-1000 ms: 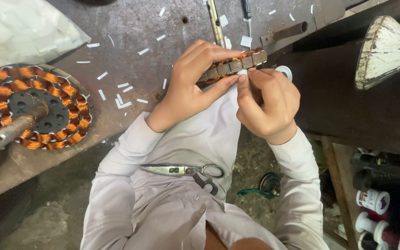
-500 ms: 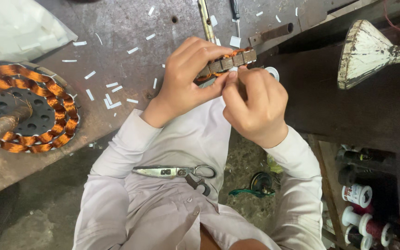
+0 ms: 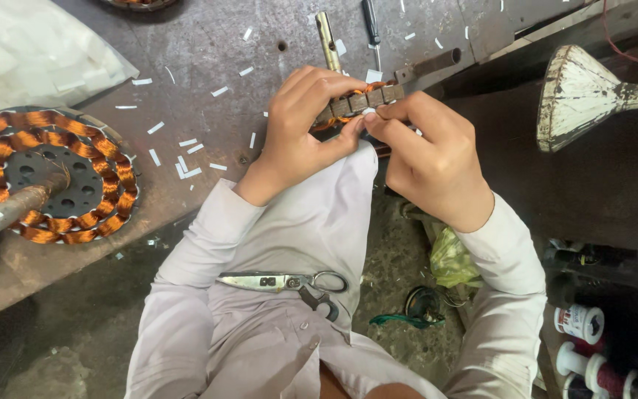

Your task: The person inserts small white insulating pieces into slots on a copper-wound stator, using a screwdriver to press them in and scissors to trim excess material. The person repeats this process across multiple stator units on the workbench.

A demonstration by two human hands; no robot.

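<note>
Head view: I log a slotted stator core (image 3: 359, 102), dark metal segments with copper winding beneath, at the bench edge (image 3: 208, 44). My left hand (image 3: 297, 137) wraps closed around it; my right hand (image 3: 426, 159) pinches narrowly at its underside. Scissors (image 3: 282, 282) lie on my lap. Since the earlier frame, the grip is unchanged and the wound stator (image 3: 46, 177) sits further left.

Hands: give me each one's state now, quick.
Left hand: closed, gripping the slotted metal core.
Right hand: fingertips pinched at the core's lower edge; what they pinch cannot be told.
</note>
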